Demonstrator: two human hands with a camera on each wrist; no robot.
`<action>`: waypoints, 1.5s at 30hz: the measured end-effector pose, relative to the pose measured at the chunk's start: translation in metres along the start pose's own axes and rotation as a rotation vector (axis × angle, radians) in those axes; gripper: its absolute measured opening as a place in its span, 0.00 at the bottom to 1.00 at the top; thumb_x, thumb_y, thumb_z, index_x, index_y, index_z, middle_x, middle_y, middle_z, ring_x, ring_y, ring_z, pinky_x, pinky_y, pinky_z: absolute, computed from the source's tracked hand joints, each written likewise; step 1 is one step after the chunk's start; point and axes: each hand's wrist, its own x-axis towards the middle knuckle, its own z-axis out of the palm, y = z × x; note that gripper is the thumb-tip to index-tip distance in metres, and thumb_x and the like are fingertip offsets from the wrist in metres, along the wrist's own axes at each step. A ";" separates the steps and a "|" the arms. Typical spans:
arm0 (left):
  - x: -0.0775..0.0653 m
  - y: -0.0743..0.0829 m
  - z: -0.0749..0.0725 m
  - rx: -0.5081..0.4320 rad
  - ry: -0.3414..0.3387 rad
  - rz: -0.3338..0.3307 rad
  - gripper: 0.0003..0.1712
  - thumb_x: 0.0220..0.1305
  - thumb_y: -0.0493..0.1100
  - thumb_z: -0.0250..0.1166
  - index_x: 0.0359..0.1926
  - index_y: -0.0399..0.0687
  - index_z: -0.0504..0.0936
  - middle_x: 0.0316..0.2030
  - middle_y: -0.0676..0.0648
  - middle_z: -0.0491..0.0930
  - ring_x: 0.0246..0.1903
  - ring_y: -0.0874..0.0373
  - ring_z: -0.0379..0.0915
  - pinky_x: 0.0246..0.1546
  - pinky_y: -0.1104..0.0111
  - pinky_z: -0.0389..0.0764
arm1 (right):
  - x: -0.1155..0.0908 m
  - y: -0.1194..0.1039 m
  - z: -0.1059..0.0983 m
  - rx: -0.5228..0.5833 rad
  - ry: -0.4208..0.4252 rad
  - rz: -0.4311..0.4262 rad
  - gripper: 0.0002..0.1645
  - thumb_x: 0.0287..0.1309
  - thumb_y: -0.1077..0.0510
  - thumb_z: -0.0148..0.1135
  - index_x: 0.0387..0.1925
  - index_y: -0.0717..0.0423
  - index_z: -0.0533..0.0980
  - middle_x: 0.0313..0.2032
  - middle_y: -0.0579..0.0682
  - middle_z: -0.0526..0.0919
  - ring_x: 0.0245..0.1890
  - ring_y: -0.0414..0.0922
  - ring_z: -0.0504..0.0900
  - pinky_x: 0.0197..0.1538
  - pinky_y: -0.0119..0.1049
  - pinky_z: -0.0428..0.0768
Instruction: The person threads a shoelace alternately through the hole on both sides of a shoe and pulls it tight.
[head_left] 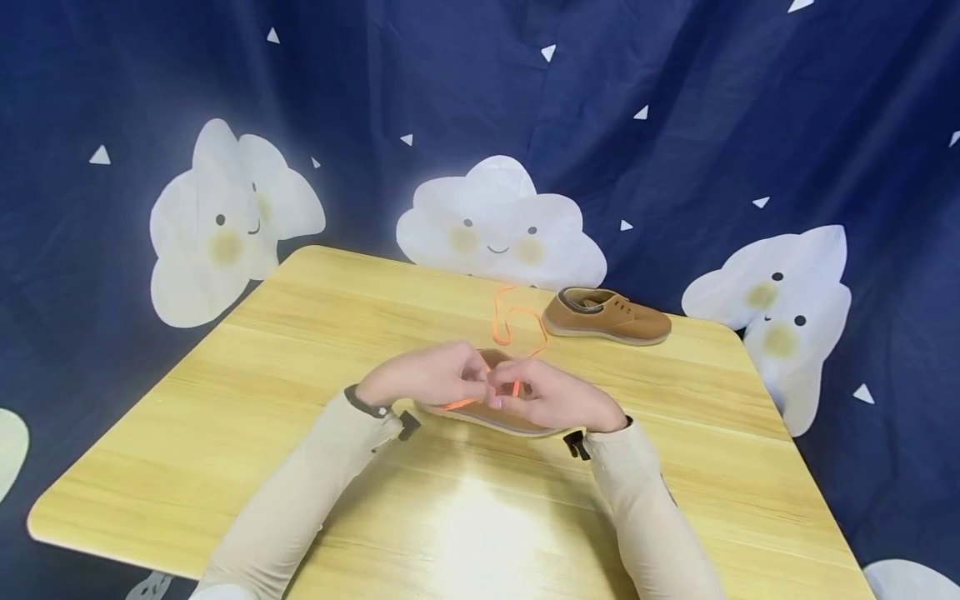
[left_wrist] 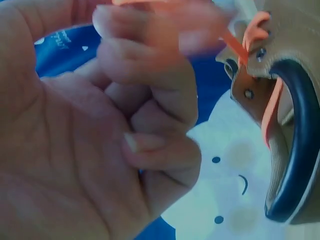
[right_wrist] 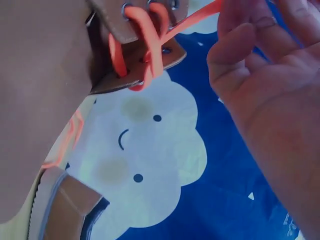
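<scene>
A brown shoe point(head_left: 498, 421) lies on the table under both hands, which cover much of its top. An orange shoelace point(right_wrist: 150, 45) is threaded through its eyelets and crosses the tongue opening. My left hand point(head_left: 431, 379) pinches the lace at the fingertips, its other fingers curled toward the palm; the lace end is blurred in the left wrist view. Close beside it, my right hand point(head_left: 558, 398) pinches a stretch of lace drawn taut from the eyelets between thumb and fingers. The dark padded collar point(left_wrist: 300, 145) shows in the left wrist view.
Another brown shoe point(head_left: 618, 323), with no lace in its eyelets, stands at the back right of the wooden table point(head_left: 247, 400). A loose orange lace point(head_left: 497, 325) lies on the table beside it. Behind hangs a dark blue curtain point(head_left: 465, 92) with clouds.
</scene>
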 end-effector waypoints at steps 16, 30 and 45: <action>-0.001 -0.015 -0.011 0.011 0.039 0.060 0.16 0.75 0.46 0.60 0.32 0.43 0.86 0.19 0.55 0.68 0.17 0.64 0.57 0.23 0.73 0.63 | -0.007 -0.008 -0.009 0.181 0.087 0.064 0.08 0.73 0.61 0.60 0.47 0.56 0.83 0.38 0.56 0.85 0.37 0.44 0.77 0.42 0.31 0.76; 0.030 -0.039 0.014 0.313 0.183 0.002 0.05 0.67 0.42 0.68 0.41 0.51 0.89 0.18 0.57 0.68 0.18 0.66 0.61 0.22 0.73 0.61 | -0.015 -0.014 -0.023 -0.018 0.425 0.200 0.13 0.70 0.62 0.63 0.52 0.54 0.86 0.47 0.52 0.89 0.33 0.41 0.76 0.35 0.31 0.76; 0.034 -0.037 0.023 0.333 0.259 0.019 0.08 0.59 0.34 0.73 0.33 0.53 0.85 0.38 0.54 0.86 0.37 0.61 0.76 0.41 0.67 0.79 | -0.021 -0.001 -0.026 -0.333 0.380 0.413 0.06 0.65 0.68 0.65 0.32 0.61 0.85 0.28 0.49 0.83 0.27 0.41 0.74 0.36 0.36 0.74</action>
